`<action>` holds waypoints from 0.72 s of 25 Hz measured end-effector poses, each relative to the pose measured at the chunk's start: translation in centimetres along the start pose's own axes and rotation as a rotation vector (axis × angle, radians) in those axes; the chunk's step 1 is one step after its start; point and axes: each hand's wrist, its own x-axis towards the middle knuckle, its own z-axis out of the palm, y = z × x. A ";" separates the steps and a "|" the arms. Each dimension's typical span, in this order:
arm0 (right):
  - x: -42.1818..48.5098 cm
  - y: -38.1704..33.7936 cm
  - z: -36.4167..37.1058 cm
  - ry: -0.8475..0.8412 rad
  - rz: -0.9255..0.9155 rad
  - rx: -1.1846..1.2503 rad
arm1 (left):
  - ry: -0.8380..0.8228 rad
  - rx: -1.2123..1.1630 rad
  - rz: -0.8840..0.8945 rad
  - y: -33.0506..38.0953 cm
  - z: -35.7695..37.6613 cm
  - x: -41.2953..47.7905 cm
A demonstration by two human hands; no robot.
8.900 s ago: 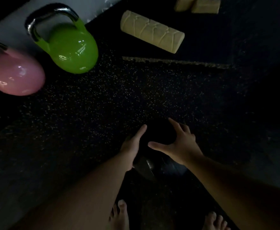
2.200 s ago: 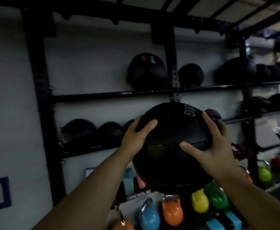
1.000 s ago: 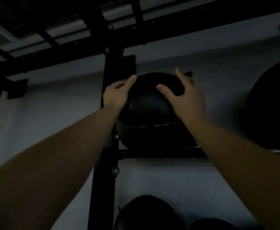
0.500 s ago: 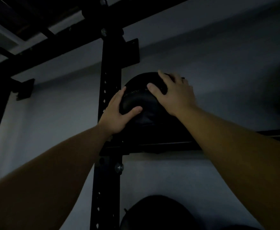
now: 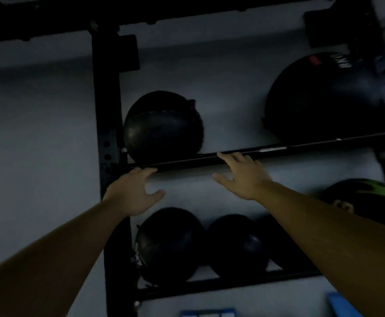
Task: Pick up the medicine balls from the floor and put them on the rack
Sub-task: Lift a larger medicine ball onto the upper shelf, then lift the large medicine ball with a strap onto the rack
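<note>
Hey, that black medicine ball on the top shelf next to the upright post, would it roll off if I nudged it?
Probably not easily. The black medicine ball sits low behind the black front rail, which should check forward rolling. Its seamed surface looks slightly slumped at the base, suggesting a soft, heavy fill that settles rather than rolls. The upright post likely blocks it leftward; rightward the shelf looks open.

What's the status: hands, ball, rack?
Left hand and right hand open, empty, below the top shelf rail. Medicine ball seated on top shelf beside the upright. Nothing in the way.
</note>
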 end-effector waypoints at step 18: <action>-51.8 5.2 -36.1 -0.197 0.744 -0.438 | -0.436 -0.559 0.536 44.1 5.6 -31.6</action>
